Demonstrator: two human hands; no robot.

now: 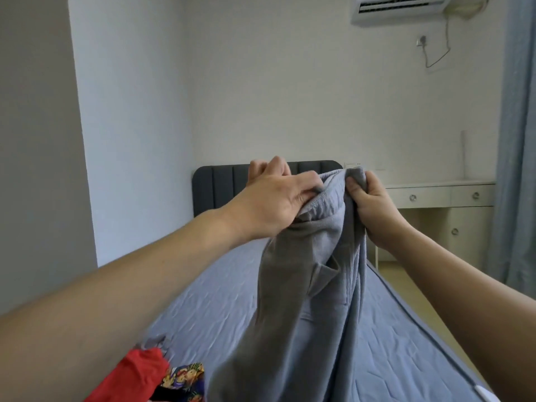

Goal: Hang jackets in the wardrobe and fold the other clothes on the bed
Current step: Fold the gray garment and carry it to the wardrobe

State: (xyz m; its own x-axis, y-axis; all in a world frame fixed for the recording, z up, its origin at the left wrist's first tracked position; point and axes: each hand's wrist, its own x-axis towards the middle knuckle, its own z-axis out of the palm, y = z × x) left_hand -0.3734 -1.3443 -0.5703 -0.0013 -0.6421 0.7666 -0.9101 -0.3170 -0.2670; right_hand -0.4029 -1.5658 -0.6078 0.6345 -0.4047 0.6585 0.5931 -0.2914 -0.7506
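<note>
Both hands were up mid-frame, left hand (269, 201) and right hand (369, 203) each pinching the top edge of the grey garment (304, 285), which hung over the bed (203, 309). Best bet imo: spread the grips apart, shake it flat, then fold.

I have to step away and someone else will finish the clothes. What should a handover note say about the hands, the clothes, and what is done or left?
Left hand: pinching the top edge of the grey garment.
Right hand: gripping the same edge, close beside the left.
Grey garment: held up over the bed, hanging down bunched, not yet spread or folded. Whether it is a jacket is unclear.
Red garment and patterned garment: lying unfolded at the near end of the bed.
Done: no folded clothes in view; the wardrobe is out of view.
Left: sort the grey garment, then fold the red and patterned ones.
</note>
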